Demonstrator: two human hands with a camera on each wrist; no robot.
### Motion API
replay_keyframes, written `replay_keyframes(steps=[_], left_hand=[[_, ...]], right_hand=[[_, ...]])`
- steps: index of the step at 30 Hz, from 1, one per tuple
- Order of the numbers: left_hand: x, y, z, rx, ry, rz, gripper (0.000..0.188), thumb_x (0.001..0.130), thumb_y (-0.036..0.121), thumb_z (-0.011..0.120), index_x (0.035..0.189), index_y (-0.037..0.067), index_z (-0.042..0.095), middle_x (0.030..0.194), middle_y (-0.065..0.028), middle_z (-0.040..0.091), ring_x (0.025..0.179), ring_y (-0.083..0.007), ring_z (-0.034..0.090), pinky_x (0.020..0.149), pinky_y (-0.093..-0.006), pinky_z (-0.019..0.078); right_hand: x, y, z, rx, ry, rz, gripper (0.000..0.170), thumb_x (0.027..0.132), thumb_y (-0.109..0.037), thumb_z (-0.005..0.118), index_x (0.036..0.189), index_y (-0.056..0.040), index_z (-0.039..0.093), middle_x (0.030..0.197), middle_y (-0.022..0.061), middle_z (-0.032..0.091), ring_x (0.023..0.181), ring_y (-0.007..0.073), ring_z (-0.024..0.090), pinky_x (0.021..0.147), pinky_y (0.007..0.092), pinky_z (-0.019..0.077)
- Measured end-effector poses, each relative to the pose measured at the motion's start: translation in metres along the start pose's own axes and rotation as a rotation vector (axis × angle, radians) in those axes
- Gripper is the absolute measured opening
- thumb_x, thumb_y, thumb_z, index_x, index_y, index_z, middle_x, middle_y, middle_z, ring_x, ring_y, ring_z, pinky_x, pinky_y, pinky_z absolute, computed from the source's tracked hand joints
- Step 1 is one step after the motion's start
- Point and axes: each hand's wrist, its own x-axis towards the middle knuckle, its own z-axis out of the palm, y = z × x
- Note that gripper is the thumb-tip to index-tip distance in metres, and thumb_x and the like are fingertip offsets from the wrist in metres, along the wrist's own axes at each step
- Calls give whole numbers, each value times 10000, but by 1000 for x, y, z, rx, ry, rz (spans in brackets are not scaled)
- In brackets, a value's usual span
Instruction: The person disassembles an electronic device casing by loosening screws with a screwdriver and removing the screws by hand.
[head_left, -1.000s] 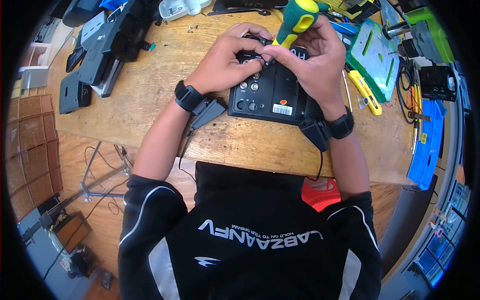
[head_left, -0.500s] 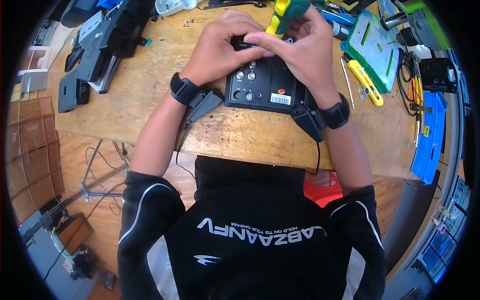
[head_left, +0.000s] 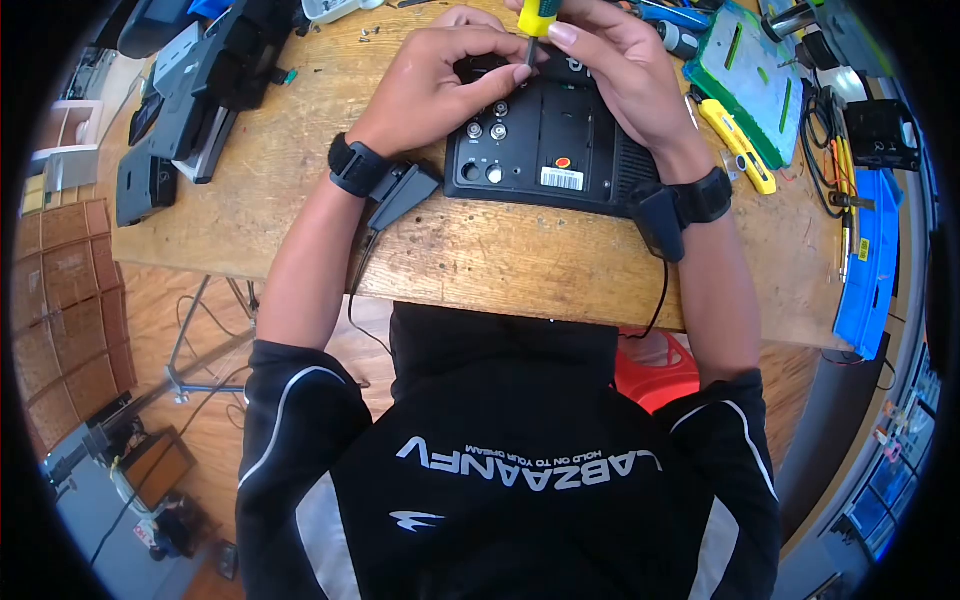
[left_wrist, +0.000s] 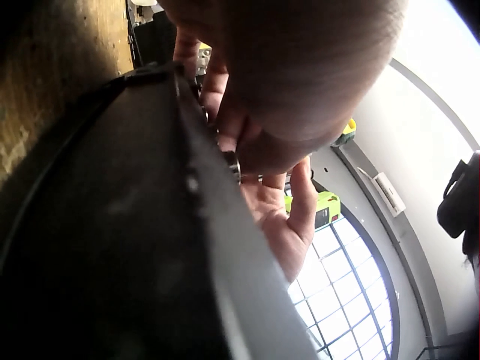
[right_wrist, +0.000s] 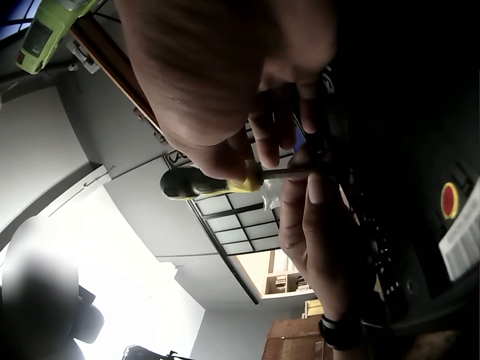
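Note:
A black electronic device (head_left: pixel 550 145) with round metal sockets and a barcode label lies flat on the wooden bench. At its far edge, my right hand (head_left: pixel 640 85) holds a green-and-yellow screwdriver (head_left: pixel 539 20) by the yellow collar, thumb along its side. The metal shaft points down to the casing. Around the lower shaft, the thumb and forefinger of my left hand (head_left: pixel 425 95) pinch close to the tip. In the right wrist view, the screwdriver handle (right_wrist: pixel 199 182) sticks out past my right fingers. The tip itself is hidden by the left fingers.
A yellow utility knife (head_left: pixel 738 148) and a green-edged board (head_left: pixel 745 85) lie to the right, beside a blue tray (head_left: pixel 868 265). Several black casings (head_left: pixel 225 85) are piled at left. Small screws (head_left: pixel 370 33) lie near the white container (head_left: pixel 335 8).
The screwdriver's handle has moved away toward the far edge, baring its shaft. My right hand has shifted right along the collar; the left thumb and forefinger stay near the tip.

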Motion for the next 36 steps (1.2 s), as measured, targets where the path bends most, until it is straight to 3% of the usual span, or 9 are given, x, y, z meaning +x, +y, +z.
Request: replay_keyframes(steps=[7, 13, 17, 22, 25, 29, 32, 35, 36], left_hand=[[-3, 0, -1, 43, 44, -133, 212, 855, 136, 836, 999, 10, 744, 952, -54, 715, 943, -151, 652, 877, -296, 501], [-2, -2, 1, -31, 56, -100, 202, 853, 136, 836, 994, 15, 758, 1001, -70, 732, 978, -169, 670, 909, -320, 505], [-2, -7, 3, -30, 73, -19, 216, 858, 179, 833, 1022, 47, 785, 992, -68, 715, 910, -166, 664, 806, -295, 524], [-3, -2, 0, -7, 68, 14, 250, 821, 195, 865, 994, 39, 775, 1023, -78, 720, 921, -178, 671, 813, -295, 527], [-4, -2, -1, 11, 50, -66, 232, 821, 177, 862, 984, 37, 775, 1010, -85, 729, 921, -185, 675, 818, -308, 531], [-1, -8, 2, 11, 53, 28, 193, 851, 147, 825, 1001, 36, 777, 980, -89, 738, 928, -206, 672, 826, -322, 534], [1, -5, 3, 21, 50, 57, 187, 863, 140, 810, 1017, 40, 778, 980, -89, 740, 939, -216, 669, 830, -327, 534], [1, -6, 2, 25, 55, 79, 193, 857, 144, 815, 1018, 43, 777, 990, -92, 735, 942, -218, 666, 830, -327, 533], [1, -6, 1, 38, 54, 86, 196, 850, 145, 823, 1011, 44, 775, 994, -93, 730, 941, -217, 666, 830, -326, 532]], right_hand=[[-1, -1, -1, -146, 12, -35, 421, 905, -6, 757, 1292, 13, 592, 1162, 45, 675, 1059, 123, 654, 924, 257, 531], [-4, -2, -1, 42, -33, 19, 405, 955, -72, 715, 1324, 50, 604, 1228, 91, 680, 1109, 155, 656, 952, 279, 532], [-3, -1, -2, 27, -26, -46, 392, 979, -97, 685, 1327, 68, 614, 1232, 116, 688, 1115, 169, 659, 963, 292, 531], [-3, -3, -1, -117, -69, -33, 295, 857, -4, 819, 1109, 20, 667, 1104, 72, 705, 1012, 145, 666, 944, 293, 537], [-3, 4, 1, -152, -75, -109, 358, 874, -14, 804, 1192, 31, 645, 1155, 86, 692, 1056, 149, 655, 967, 299, 526], [-3, 2, 2, -99, -65, -132, 367, 930, -30, 743, 1266, 40, 613, 1193, 99, 676, 1103, 159, 644, 992, 308, 515], [-6, -3, 5, 91, -33, 33, 342, 986, -46, 667, 1305, 50, 592, 1216, 108, 665, 1125, 168, 641, 1003, 311, 512], [-3, -5, 4, -150, 17, -1, 442, 906, -28, 764, 1305, 10, 578, 1216, 109, 697, 1133, 157, 661, 1002, 316, 536], [-3, -2, 1, -178, -38, -48, 411, 958, -37, 695, 1345, 18, 570, 1293, 115, 673, 1194, 172, 631, 1041, 335, 516]])
